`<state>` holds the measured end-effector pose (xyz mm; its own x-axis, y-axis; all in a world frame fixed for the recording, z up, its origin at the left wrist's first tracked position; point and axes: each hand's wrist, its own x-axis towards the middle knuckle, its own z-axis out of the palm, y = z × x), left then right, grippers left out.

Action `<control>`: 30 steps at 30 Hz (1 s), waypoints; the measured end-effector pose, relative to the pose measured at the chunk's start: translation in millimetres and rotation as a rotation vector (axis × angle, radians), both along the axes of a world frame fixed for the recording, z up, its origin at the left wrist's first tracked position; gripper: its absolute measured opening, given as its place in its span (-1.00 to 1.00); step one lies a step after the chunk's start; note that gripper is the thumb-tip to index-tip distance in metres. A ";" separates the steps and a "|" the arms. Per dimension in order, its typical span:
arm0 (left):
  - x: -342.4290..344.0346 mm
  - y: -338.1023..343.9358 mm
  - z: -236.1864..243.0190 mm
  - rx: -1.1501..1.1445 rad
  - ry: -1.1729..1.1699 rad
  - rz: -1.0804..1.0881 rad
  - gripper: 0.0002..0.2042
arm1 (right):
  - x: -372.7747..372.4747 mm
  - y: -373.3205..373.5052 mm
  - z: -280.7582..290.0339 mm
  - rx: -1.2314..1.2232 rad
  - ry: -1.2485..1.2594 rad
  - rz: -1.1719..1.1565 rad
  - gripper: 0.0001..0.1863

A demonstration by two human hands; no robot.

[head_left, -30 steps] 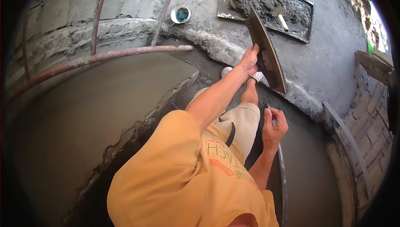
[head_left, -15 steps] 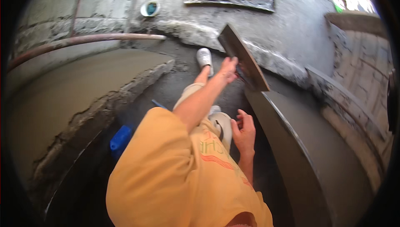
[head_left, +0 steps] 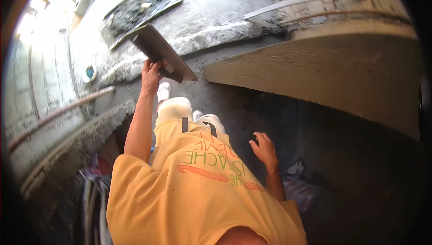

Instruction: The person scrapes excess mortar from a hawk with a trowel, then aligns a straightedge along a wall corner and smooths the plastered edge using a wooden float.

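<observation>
My left hand [head_left: 151, 74] reaches forward with its fingers wrapped round the handle of a plastering float [head_left: 164, 49]. The float is a long rectangular brown-grey board, held tilted in the air in front of my shoes. My right hand [head_left: 264, 149] hangs in front of my right side, fingers apart and holding nothing. To the right of the float's near end begins a slab-like ledge [head_left: 324, 65] coated in smooth wet mortar. Beyond the float's far end lies a mortar tray [head_left: 179, 1] with a heap of grey mortar in it.
A white bucket [head_left: 89, 73] stands at the left. Near it a pipe [head_left: 76, 107] runs beside a rough-edged ledge [head_left: 96, 126]. A long pale strip [head_left: 306, 3] lies at the far right by the brickwork. Lower right, a crumpled bag [head_left: 300, 189] sits in shadow.
My view has turned to the right, so the tray and bucket have shifted left. The left hand still grips the float, now further left in view. My right hand has moved away from my leg.
</observation>
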<state>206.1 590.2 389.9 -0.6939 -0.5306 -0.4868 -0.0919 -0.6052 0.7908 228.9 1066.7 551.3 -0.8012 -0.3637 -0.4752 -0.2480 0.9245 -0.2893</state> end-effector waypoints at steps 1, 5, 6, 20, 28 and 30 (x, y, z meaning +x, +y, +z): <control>1.3 -5.9 5.0 -0.013 0.042 -0.007 -0.80 | 0.9 -5.7 7.9 -0.054 -0.004 -0.094 -0.59; -15.4 2.0 27.6 -0.109 0.106 -0.145 -0.81 | 9.4 -64.3 17.0 -0.456 0.045 -0.352 -0.59; -15.3 1.2 21.4 -0.122 0.115 -0.144 -0.80 | 7.2 -92.1 23.1 -0.537 0.058 -0.313 -0.58; 19.7 59.5 113.6 -0.103 0.347 -0.673 -0.65 | -7.2 -262.9 -39.1 -0.763 0.379 -0.167 -0.44; 73.4 121.9 165.2 -0.341 0.343 -1.449 -0.67 | 79.5 -177.4 -49.6 -1.133 0.313 -0.831 -0.56; 77.0 134.5 208.5 -0.378 0.387 -1.674 -0.64 | 92.8 -129.7 -15.8 -1.165 0.216 -0.957 -0.55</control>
